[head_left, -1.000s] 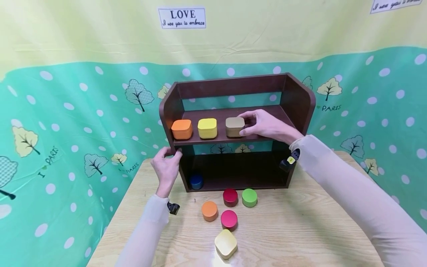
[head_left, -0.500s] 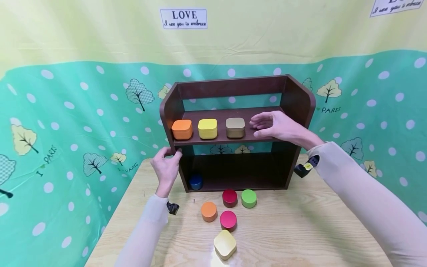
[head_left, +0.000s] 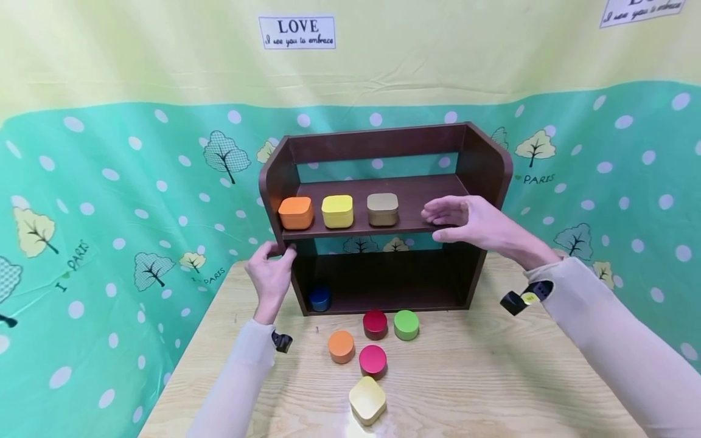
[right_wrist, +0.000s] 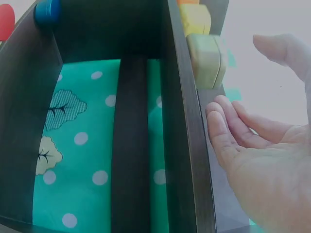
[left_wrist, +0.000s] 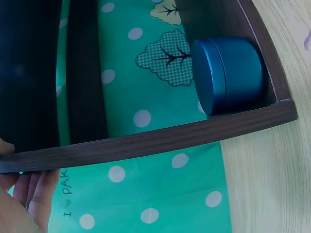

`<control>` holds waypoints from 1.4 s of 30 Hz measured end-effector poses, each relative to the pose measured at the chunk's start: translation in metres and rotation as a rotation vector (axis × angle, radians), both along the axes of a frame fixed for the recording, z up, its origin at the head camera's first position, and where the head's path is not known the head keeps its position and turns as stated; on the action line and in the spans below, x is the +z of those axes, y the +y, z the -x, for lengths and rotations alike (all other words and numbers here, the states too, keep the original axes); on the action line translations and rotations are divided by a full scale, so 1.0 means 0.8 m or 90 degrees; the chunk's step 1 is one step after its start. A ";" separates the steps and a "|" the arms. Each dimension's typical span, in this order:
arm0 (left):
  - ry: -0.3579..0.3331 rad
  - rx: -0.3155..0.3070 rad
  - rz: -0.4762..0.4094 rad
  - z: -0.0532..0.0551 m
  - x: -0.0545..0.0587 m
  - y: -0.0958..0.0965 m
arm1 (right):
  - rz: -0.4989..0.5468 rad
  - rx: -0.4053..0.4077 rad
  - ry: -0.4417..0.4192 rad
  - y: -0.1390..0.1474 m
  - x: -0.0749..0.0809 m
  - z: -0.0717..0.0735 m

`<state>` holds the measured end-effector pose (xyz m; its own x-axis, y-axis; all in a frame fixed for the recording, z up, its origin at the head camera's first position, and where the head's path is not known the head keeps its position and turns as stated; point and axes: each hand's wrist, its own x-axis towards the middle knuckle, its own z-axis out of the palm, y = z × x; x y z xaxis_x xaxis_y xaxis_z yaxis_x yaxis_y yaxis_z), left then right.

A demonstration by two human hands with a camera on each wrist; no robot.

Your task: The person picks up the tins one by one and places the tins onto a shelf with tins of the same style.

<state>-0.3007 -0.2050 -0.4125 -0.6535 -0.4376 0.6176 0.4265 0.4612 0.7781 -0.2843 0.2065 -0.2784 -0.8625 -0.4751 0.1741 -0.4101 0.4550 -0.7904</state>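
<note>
My left hand (head_left: 271, 277) grips the left side panel of a dark brown two-tier shelf (head_left: 378, 137); the left wrist view has the thumb on one side of the board, the fingers (left_wrist: 43, 194) on the other. My right hand (head_left: 473, 225) is beside the upper tier's right part, fingers apart from thumb, holding nothing. Nearest to it, a tan square tin (head_left: 383, 210) sits on the upper tier. Left of that tin are a yellow square tin (head_left: 338, 212) and an orange square tin (head_left: 296, 213). A blue round tin (left_wrist: 228, 75) stands in the lower tier's left corner.
On the wooden table (head_left: 465, 377) before the shelf are a dark red round tin (head_left: 375, 324), a green one (head_left: 406, 325), an orange one (head_left: 341, 347), a pink-red one (head_left: 373, 362) and a pale yellow square tin (head_left: 367, 399). A patterned curtain (head_left: 137, 182) hangs behind.
My right hand has let go of the tan square tin and drawn away to the right and slightly down. The tin stays on the upper tier. My left hand keeps its grip.
</note>
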 end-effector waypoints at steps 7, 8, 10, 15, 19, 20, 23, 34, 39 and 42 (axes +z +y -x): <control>-0.007 -0.005 -0.007 -0.001 -0.001 -0.001 | 0.029 0.036 -0.008 0.001 -0.014 -0.024; -0.005 -0.006 -0.008 -0.001 -0.001 -0.001 | 0.034 0.042 -0.008 0.001 -0.017 -0.027; -0.002 -0.007 -0.009 -0.001 0.000 0.000 | 0.045 0.055 -0.009 0.000 -0.023 -0.032; 0.008 -0.004 -0.007 -0.001 0.003 0.000 | 0.071 0.092 -0.015 -0.002 -0.039 -0.042; 0.009 -0.001 -0.006 -0.001 0.004 0.000 | 0.075 0.115 -0.022 -0.005 -0.057 -0.048; 0.008 -0.002 -0.008 -0.001 0.003 0.000 | 0.070 0.119 -0.023 -0.006 -0.062 -0.050; 0.003 -0.002 -0.009 -0.001 0.002 0.000 | 0.061 0.132 -0.027 -0.008 -0.081 -0.054; -0.005 -0.005 -0.009 -0.001 0.000 0.000 | 0.118 0.173 -0.030 -0.022 -0.127 -0.066; -0.006 -0.004 -0.009 -0.002 0.001 0.000 | 0.109 0.167 -0.042 -0.024 -0.142 -0.070; -0.006 -0.002 -0.007 -0.002 0.001 0.000 | 0.096 0.160 -0.047 -0.025 -0.150 -0.073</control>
